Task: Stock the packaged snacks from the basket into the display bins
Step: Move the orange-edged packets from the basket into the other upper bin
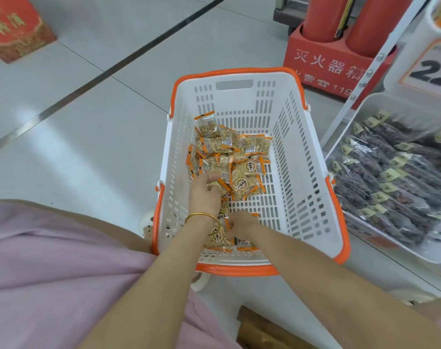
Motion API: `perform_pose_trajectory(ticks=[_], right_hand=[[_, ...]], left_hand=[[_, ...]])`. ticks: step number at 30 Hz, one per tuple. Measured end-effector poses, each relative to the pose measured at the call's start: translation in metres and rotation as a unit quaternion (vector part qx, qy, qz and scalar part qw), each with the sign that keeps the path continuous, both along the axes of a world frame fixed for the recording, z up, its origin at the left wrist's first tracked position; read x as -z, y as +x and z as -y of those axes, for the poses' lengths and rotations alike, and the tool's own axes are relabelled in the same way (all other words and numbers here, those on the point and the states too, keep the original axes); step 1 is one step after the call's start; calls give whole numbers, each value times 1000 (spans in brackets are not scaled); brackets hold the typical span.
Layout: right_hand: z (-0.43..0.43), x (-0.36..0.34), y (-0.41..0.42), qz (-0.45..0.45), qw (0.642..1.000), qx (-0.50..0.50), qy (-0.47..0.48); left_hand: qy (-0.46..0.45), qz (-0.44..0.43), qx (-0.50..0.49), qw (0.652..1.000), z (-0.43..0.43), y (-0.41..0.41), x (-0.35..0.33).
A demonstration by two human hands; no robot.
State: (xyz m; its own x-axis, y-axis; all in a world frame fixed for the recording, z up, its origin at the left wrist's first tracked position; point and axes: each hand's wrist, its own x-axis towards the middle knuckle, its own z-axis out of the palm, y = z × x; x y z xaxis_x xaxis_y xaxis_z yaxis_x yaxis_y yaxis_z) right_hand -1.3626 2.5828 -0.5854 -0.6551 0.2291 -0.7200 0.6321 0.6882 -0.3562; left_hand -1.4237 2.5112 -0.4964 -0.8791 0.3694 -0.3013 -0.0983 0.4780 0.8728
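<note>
A white basket with an orange rim [300,152] stands on the floor and holds several small orange-edged snack packets [229,149]. Both my hands reach down into it. My left hand [205,195], with a gold bangle on the wrist, has its fingers curled round packets at the near edge of the pile. My right hand [241,224] grips more packets near the basket's near wall, its fingers partly hidden. A clear display bin [365,107] on the right holds several dark packaged snacks [396,177].
A red fire-extinguisher box [325,61] with two red cylinders stands behind the basket. A white rack frame [368,71] and a price sign [431,69] rise at the right. A red carton [15,28] sits far left. Grey tiled floor lies to the left.
</note>
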Motion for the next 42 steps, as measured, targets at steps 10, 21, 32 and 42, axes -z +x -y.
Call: perform_pose_trajectory(ticks=[10,21,32,42], right_hand=[[8,13,-5,6,998,18,-65],[-2,3,-4,-86,989,123,-17],[-102,-135,65,-299,951,72,-27],[-159,-269,132,-422,871,229,-106]], left_hand=[[-24,7,5,1000,-1,2,4],[-14,13,-5,1000,-2,1,5],[-6,42,187,981,-22,14,-41],[96,147,373,911,-80,54,-129]])
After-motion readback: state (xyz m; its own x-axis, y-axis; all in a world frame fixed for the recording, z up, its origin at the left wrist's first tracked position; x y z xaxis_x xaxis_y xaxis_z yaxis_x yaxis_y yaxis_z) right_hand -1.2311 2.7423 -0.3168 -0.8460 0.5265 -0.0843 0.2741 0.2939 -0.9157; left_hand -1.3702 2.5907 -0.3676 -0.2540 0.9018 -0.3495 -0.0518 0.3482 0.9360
